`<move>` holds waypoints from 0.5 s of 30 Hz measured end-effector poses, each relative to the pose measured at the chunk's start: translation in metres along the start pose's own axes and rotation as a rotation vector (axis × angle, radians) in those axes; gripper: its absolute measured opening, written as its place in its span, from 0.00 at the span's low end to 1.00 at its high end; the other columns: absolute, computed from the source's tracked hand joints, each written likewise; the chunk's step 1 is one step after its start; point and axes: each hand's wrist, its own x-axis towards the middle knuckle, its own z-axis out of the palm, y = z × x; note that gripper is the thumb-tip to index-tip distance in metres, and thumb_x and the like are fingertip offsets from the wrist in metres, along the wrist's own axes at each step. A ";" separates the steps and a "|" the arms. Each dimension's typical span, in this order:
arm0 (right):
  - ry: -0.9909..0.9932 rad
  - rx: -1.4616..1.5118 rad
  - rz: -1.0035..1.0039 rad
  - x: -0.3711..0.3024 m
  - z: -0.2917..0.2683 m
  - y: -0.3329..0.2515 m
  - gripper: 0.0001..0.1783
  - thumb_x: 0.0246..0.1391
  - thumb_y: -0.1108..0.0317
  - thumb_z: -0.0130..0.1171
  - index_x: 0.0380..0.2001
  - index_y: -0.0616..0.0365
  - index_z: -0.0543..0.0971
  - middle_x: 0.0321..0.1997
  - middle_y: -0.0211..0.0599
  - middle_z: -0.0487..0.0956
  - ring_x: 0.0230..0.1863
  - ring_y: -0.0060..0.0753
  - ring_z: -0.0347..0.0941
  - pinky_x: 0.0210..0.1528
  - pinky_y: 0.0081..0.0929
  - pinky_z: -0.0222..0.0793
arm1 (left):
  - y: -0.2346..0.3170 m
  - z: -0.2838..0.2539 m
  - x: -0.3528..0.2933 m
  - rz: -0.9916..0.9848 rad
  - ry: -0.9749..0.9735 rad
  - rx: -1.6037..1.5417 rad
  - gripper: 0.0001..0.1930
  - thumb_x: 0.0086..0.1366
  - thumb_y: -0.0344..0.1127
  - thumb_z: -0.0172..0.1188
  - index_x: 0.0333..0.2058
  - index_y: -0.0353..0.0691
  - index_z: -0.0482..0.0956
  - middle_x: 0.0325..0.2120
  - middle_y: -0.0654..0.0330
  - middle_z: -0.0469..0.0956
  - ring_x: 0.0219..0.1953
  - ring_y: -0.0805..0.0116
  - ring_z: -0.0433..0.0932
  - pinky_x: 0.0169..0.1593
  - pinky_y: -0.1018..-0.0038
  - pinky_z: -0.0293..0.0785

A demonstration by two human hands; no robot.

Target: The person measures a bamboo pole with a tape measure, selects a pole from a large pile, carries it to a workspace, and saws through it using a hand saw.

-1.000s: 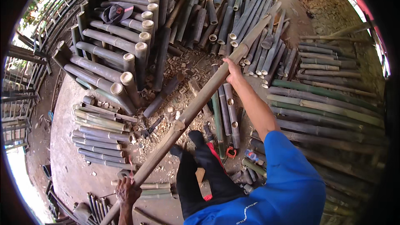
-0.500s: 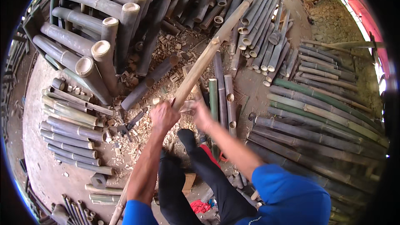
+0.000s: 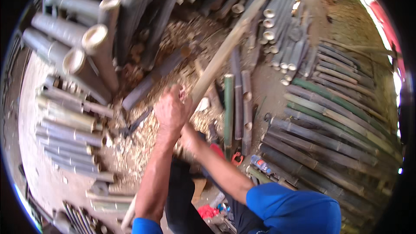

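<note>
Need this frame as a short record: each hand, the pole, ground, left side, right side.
left hand: fingers curled, at the pole; grip partly hidden
right hand: just below the left hand, near the pole; grip hidden
long pole: slanting from upper right to lower left
ground: wood chips scattered
left side: short bamboo pieces in a row
right side: long bamboo poles, plastic bottle

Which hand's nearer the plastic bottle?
Right. The right hand is up and left of the plastic bottle in view; the left hand lies farther, higher and more to the left.
</note>
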 end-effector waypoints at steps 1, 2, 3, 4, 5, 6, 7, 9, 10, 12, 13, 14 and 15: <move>0.027 -0.075 -0.088 0.009 -0.012 -0.021 0.12 0.60 0.57 0.55 0.37 0.54 0.76 0.33 0.30 0.77 0.37 0.27 0.73 0.42 0.30 0.71 | -0.003 -0.018 0.001 -0.092 -0.009 -0.112 0.09 0.55 0.39 0.66 0.30 0.42 0.79 0.17 0.57 0.74 0.19 0.59 0.75 0.25 0.64 0.71; 0.027 -0.140 -0.178 0.016 -0.014 -0.041 0.11 0.60 0.59 0.53 0.32 0.53 0.76 0.33 0.32 0.77 0.37 0.28 0.73 0.42 0.30 0.71 | -0.009 -0.053 -0.002 -0.063 0.051 -0.124 0.05 0.57 0.34 0.64 0.29 0.39 0.80 0.15 0.56 0.71 0.16 0.65 0.71 0.23 0.67 0.66; -0.258 -0.289 -0.257 0.037 -0.022 -0.085 0.11 0.61 0.60 0.51 0.31 0.56 0.76 0.32 0.32 0.77 0.37 0.29 0.74 0.41 0.30 0.71 | -0.006 -0.091 -0.008 -0.170 0.093 -0.227 0.04 0.58 0.32 0.63 0.31 0.39 0.81 0.15 0.57 0.69 0.16 0.72 0.66 0.22 0.71 0.62; -0.168 -0.536 -0.276 0.052 -0.029 -0.123 0.15 0.54 0.56 0.54 0.30 0.58 0.77 0.32 0.40 0.78 0.40 0.36 0.75 0.43 0.40 0.73 | -0.014 -0.121 -0.013 -0.166 0.136 -0.240 0.06 0.60 0.33 0.63 0.34 0.38 0.82 0.15 0.63 0.69 0.17 0.78 0.63 0.22 0.75 0.60; -0.064 -0.435 -0.212 0.058 -0.024 -0.152 0.14 0.54 0.57 0.56 0.33 0.59 0.76 0.35 0.39 0.78 0.41 0.37 0.74 0.46 0.39 0.72 | -0.018 -0.146 -0.020 -0.319 0.114 -0.325 0.07 0.61 0.33 0.64 0.35 0.37 0.82 0.16 0.68 0.71 0.18 0.81 0.62 0.22 0.79 0.58; 0.022 -0.312 -0.154 0.063 -0.004 -0.175 0.14 0.54 0.58 0.57 0.36 0.59 0.75 0.37 0.39 0.77 0.43 0.37 0.74 0.49 0.39 0.70 | -0.033 -0.168 -0.032 -0.439 0.127 -0.353 0.07 0.62 0.33 0.63 0.35 0.36 0.82 0.20 0.72 0.73 0.21 0.83 0.63 0.24 0.82 0.58; 0.097 -0.277 -0.140 0.067 0.003 -0.198 0.15 0.53 0.59 0.59 0.38 0.59 0.74 0.39 0.39 0.77 0.45 0.37 0.73 0.52 0.39 0.68 | -0.047 -0.177 -0.043 -0.462 0.162 -0.296 0.07 0.62 0.32 0.63 0.34 0.35 0.82 0.18 0.71 0.72 0.20 0.84 0.63 0.22 0.81 0.57; 0.185 -0.282 -0.145 0.086 0.009 -0.236 0.19 0.53 0.62 0.62 0.44 0.60 0.72 0.44 0.38 0.76 0.49 0.38 0.72 0.57 0.39 0.65 | -0.073 -0.192 -0.067 -0.509 0.192 -0.235 0.08 0.62 0.33 0.63 0.34 0.34 0.82 0.16 0.69 0.71 0.19 0.84 0.62 0.21 0.80 0.56; 0.202 -0.307 -0.162 0.098 0.008 -0.251 0.22 0.52 0.63 0.64 0.47 0.60 0.71 0.46 0.38 0.75 0.50 0.38 0.71 0.60 0.39 0.64 | -0.085 -0.196 -0.085 -0.542 0.190 -0.237 0.08 0.62 0.34 0.63 0.34 0.33 0.82 0.17 0.68 0.71 0.19 0.84 0.62 0.22 0.80 0.55; 0.224 -0.414 -0.253 0.131 -0.019 -0.292 0.27 0.55 0.63 0.63 0.53 0.63 0.67 0.50 0.40 0.74 0.53 0.41 0.70 0.61 0.41 0.63 | -0.092 -0.193 -0.107 -0.593 0.177 -0.194 0.09 0.62 0.35 0.63 0.34 0.33 0.82 0.18 0.67 0.72 0.20 0.84 0.62 0.22 0.80 0.55; 0.244 -0.487 -0.315 0.147 -0.040 -0.317 0.30 0.58 0.62 0.60 0.57 0.65 0.63 0.52 0.42 0.73 0.53 0.43 0.69 0.60 0.43 0.64 | -0.089 -0.187 -0.113 -0.613 0.148 -0.237 0.09 0.63 0.35 0.63 0.34 0.34 0.82 0.18 0.68 0.72 0.20 0.84 0.62 0.22 0.80 0.55; 0.242 -0.493 -0.327 0.145 -0.040 -0.320 0.30 0.58 0.62 0.60 0.57 0.65 0.63 0.52 0.42 0.73 0.53 0.43 0.69 0.60 0.43 0.64 | -0.087 -0.180 -0.119 -0.636 0.128 -0.266 0.09 0.63 0.36 0.63 0.34 0.34 0.82 0.18 0.68 0.72 0.20 0.84 0.62 0.23 0.80 0.55; 0.346 -0.725 -0.358 0.134 -0.038 -0.322 0.32 0.57 0.57 0.60 0.58 0.64 0.63 0.53 0.43 0.72 0.53 0.45 0.68 0.59 0.45 0.63 | -0.086 -0.167 -0.124 -0.602 0.125 -0.296 0.09 0.65 0.35 0.61 0.34 0.33 0.82 0.19 0.68 0.72 0.21 0.83 0.62 0.24 0.80 0.56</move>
